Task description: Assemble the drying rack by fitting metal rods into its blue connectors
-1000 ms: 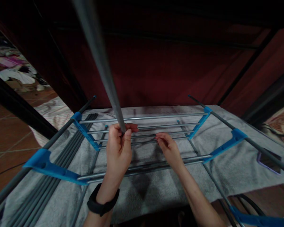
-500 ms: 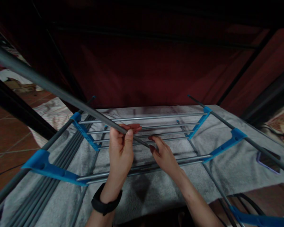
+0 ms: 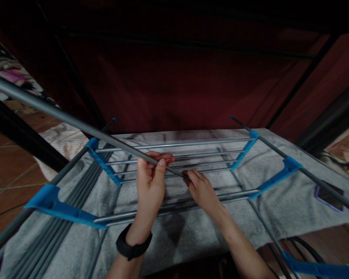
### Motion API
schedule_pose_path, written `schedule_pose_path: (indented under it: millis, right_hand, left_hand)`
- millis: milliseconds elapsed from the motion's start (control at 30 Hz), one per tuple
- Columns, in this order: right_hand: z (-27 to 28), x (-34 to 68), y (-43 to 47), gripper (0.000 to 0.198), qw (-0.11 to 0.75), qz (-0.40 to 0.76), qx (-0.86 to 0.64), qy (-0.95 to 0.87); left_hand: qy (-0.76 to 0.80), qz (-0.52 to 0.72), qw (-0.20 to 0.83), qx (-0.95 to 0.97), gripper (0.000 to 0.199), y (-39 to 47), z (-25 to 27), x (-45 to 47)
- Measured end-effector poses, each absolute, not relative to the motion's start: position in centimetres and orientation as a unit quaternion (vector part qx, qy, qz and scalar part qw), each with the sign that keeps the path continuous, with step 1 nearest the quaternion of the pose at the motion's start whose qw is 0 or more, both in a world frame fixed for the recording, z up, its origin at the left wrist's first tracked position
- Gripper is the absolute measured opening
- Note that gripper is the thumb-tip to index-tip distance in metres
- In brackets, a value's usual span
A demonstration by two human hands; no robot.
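Dark red panelling (image 3: 177, 85) rises beyond the grip, and grey cloth (image 3: 287, 211) spreads beneath it. Through the left hand (image 3: 151, 182) to the right hand (image 3: 200, 190) slants a long grey tube (image 3: 119, 143), running up and leftward out of view. Handling its lower end appears to be the step in hand; the next move probably calls for steadying its length. On the left the grip is narrow, thumb pressing tube against fingers; on the right, fingertips pinch its end. Just beyond the grip run metal rails (image 3: 192, 144), between blue brackets (image 3: 275, 181); farther left lie loose tubes (image 3: 66, 217).
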State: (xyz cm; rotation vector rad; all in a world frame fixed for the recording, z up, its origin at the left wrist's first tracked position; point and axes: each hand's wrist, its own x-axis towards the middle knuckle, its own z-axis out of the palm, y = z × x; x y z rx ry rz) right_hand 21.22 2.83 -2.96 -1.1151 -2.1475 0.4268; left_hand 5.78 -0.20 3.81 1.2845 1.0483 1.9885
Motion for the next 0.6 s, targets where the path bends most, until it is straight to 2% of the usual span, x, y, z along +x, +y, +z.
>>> schedule_pose_path:
  millis: [400, 600]
  right_hand:
    - [-3.7, 24.2, 4.8, 0.024, 0.34, 0.107, -0.497, -0.791]
    - [-4.8, 25.3, 5.7, 0.03, 0.341, 0.07, -0.517, -0.782]
  left_hand:
    - [0.458, 0.727, 0.205, 0.469, 0.029, 0.8, 2.9, 4.1]
    - [0.456, 0.726, 0.22, 0.466, 0.03, 1.3, 2.1, 3.7]
